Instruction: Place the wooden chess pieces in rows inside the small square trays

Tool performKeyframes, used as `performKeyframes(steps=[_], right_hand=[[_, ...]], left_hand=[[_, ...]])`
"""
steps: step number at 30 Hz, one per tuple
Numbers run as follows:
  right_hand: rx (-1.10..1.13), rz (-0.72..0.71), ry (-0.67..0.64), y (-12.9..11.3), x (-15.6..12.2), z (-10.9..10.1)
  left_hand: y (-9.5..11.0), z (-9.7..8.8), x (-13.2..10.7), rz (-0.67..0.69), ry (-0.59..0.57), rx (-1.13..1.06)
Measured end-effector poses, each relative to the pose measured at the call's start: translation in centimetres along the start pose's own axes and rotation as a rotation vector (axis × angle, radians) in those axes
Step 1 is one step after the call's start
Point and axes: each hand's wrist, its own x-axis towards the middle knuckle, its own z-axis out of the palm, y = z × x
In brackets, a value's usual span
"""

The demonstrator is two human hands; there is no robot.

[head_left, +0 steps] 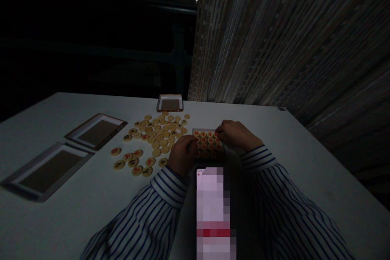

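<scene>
A small shallow box (203,130) on the white table holds rows of round wooden Chinese chess pieces (210,141) with red characters facing up. My left hand (183,154) is at the box's left side, its fingers curled inward over the edge. What those fingers hold, if anything, is hidden. At the far right corner of the box, my right hand (239,135) has thumb and fingertips pinched on a Chinese chess piece (216,134) in the far row. Many loose Chinese chess pieces (157,133) lie scattered left of the box, some plain side up, others showing red or black characters.
Shallow trays lie on the table (289,162): a near-left one (51,170), another behind it (97,130), and a small one (170,103) at the far edge. A lit phone (210,199), partly blurred out, is between my forearms. A bead-like curtain (258,36) hangs behind.
</scene>
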Motion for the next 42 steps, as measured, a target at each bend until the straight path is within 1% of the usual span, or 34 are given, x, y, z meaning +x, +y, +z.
performKeyframes(steps=[7,27,34,38,42], right_hand=[[-0.005,-0.004,0.018,0.1,0.0,0.2],[0.013,-0.004,0.014,0.0,-0.1,0.0],[0.033,0.002,0.028,-0.1,-0.4,-0.7],[0.05,-0.005,0.06,-0.3,-1.1,-1.4],[0.065,-0.019,0.078,-0.5,-3.0,-1.5]], left_hand=[[-0.2,0.1,0.0,0.001,0.001,-0.021],[0.3,-0.1,0.0,0.003,0.002,0.009],[0.3,-0.2,0.1,0.014,0.002,0.019],[0.2,-0.1,0.0,0.053,-0.01,0.048],[0.1,0.2,-0.1,0.158,-0.037,0.135]])
